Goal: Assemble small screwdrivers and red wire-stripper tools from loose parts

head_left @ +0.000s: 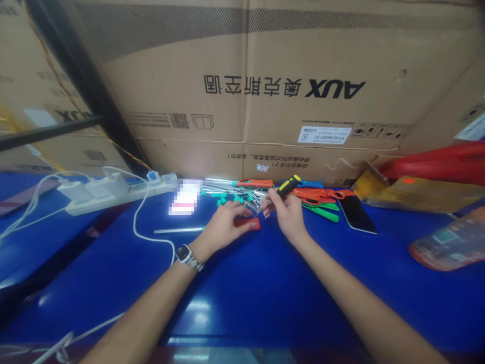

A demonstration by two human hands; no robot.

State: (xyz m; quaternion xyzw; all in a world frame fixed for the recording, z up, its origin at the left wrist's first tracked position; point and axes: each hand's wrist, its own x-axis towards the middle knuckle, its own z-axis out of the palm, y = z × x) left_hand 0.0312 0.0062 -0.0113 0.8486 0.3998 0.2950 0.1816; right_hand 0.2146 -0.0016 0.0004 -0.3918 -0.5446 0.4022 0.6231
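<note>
Blue tabletop is carrying a white power strip near its far left edge. Toward the middle of the far edge, the left hand is curling over a small red piece, pinning it flat. The right hand is gripping a black-and-yellow screwdriver. Its long axis is slanting, with the handle pointing up toward the far right and the tip pointing down-left at the red piece. Orange and green tools and a dark phone are lying just right.

Blk/yel screwdriver, red piece, blue table, orange/green handles, maybe teal caps
</note>
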